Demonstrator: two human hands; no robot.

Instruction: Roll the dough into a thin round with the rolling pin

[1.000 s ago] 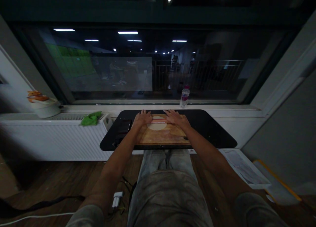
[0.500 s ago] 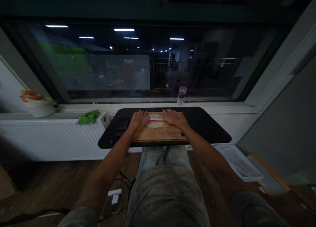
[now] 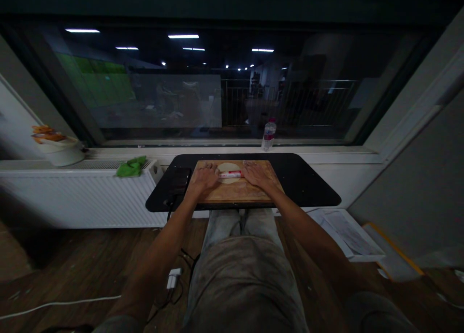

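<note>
A wooden board lies on a small black table. On it is a thin round sheet of pale dough. Across the dough rests a short white rolling pin with red printing, its two ends hidden under my hands. My left hand lies over the left end, fingers stretched forward and palm down. Over the right end my right hand is laid the same way, its fingers extended and slightly apart. Neither hand is wrapped around the pin.
The black table also carries a dark flat object at left. A water bottle stands on the windowsill. A green cloth and a white pot sit on the radiator. A white tray is low at right.
Both hands have come slightly back toward my body, and the rolling pin has turned, so more red printing shows. The view has tilted a little downward.
</note>
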